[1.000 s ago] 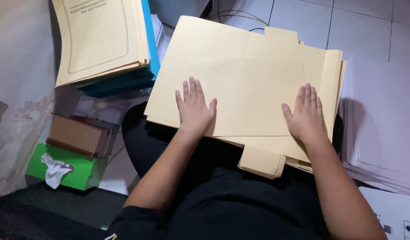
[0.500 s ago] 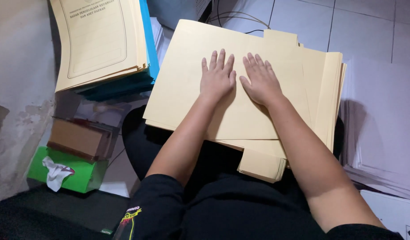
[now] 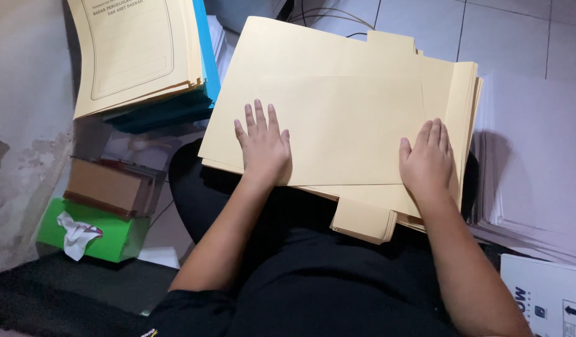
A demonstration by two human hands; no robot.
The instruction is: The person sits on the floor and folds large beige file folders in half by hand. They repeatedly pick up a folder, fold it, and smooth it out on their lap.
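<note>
A stack of cream manila folders (image 3: 338, 81) rests on my lap, with a folded flap on top. My left hand (image 3: 263, 146) lies flat, palm down, on the lower left part of the top folder, fingers slightly spread. My right hand (image 3: 427, 159) lies flat on the lower right part, near the stack's right edge. Neither hand grips anything. A folder tab (image 3: 361, 219) sticks out at the bottom of the stack, between my forearms.
To the upper left lies another pile of cream folders (image 3: 135, 53) over blue ones (image 3: 203, 59). Below it sit a brown box (image 3: 107, 186) and a green tissue box (image 3: 97, 234). White paper stacks (image 3: 534, 168) lie to the right on the tiled floor (image 3: 506, 31).
My hands, side by side at the middle of the top folder half a second ago, have slid apart and down to its lower left and lower right.
</note>
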